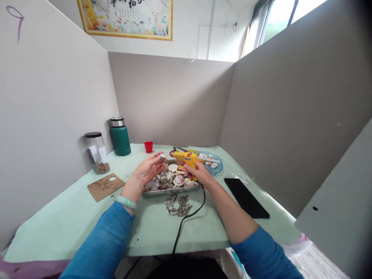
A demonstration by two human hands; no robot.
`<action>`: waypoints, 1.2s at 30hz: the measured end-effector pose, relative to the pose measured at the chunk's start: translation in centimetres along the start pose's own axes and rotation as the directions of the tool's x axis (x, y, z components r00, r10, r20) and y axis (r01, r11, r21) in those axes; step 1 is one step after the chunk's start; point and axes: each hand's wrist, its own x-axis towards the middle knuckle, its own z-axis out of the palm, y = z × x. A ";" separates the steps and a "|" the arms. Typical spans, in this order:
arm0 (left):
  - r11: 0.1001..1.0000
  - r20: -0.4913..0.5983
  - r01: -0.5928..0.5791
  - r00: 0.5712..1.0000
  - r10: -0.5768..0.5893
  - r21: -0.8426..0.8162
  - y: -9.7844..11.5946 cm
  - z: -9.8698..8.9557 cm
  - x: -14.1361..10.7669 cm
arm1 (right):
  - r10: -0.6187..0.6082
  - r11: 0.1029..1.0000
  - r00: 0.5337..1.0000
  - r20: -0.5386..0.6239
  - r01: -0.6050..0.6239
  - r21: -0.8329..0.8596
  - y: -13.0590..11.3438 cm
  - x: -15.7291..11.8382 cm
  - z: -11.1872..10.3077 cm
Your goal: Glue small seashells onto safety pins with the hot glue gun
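Between the fingertips of my left hand (148,169) is a small whitish shell (162,157), held up above the tray's left side. My right hand (200,174) is wrapped round the handle of a yellow hot glue gun (186,156). Its nozzle points left toward the shell, and a pale glue stick (213,159) juts out of its back. Beneath both hands, a metal tray (171,191) holds many mixed shells (178,181). In front of the tray lies a pile of small silvery metal clips (182,206).
A black cord (186,217) runs from the glue gun over the front edge. Left are brown cardboard (105,186), a jar (99,155), a green bottle (120,139) and a red cup (148,147). A blue plate (220,169) and black slab (247,198) lie right. Grey partitions surround the table.
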 end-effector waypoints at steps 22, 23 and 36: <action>1.000 -0.067 -0.015 0.998 0.014 -0.007 0.0 0.5 -0.1 | -0.031 0.996 0.999 0.027 0.029 0.080 -0.4 -0.5 0.0; 1.000 -0.062 -0.015 0.998 0.014 -0.011 0.0 0.4 -0.1 | -0.030 0.996 0.999 0.029 0.027 0.080 -0.4 -0.4 0.0; 1.000 -0.062 -0.014 0.998 0.012 -0.026 -0.2 0.0 0.3 | -0.039 0.999 0.997 0.073 0.037 0.025 -0.5 -0.5 0.1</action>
